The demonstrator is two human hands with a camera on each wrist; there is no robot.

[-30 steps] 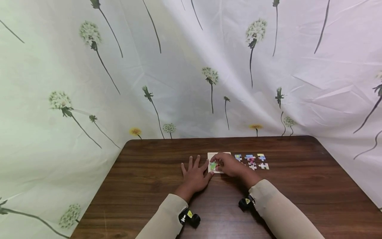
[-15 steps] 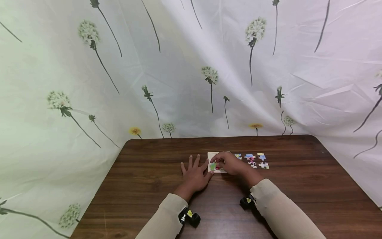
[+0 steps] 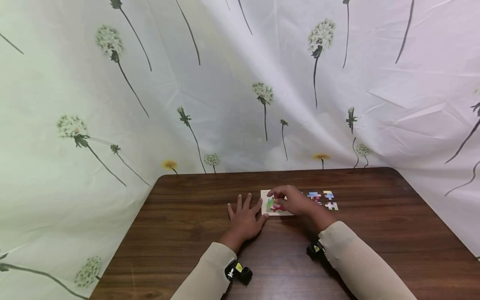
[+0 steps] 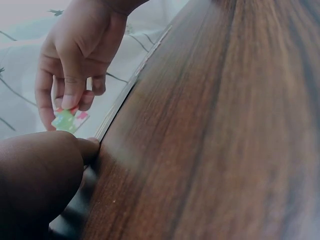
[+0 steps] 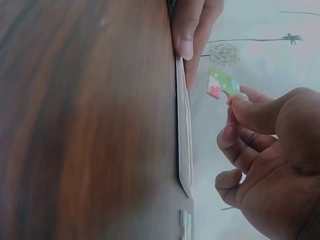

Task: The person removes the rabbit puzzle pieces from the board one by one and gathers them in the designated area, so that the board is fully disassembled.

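A green puzzle piece (image 5: 222, 82) with pink and white patches is pinched between the thumb and forefinger of my right hand (image 3: 294, 201). In the right wrist view the piece hangs apart from the puzzle board (image 5: 184, 145). The left wrist view shows the same held piece (image 4: 70, 120) from the other side. My left hand (image 3: 243, 218) lies on the table with its fingers spread. Its thumb and forefinger touch the left edge of the pale board (image 3: 265, 193). Part of the board is hidden under my right hand, with some red showing on it.
Several loose jigsaw pieces (image 3: 314, 195) lie to the right of the board, some partly covered by my right hand. The brown wooden table (image 3: 195, 233) ends at the back against a white curtain (image 3: 225, 125) printed with dandelions.
My right hand has risen a little and shifted slightly right, bringing the green puzzle piece with it. The left hand has stayed in place at the board's edge.
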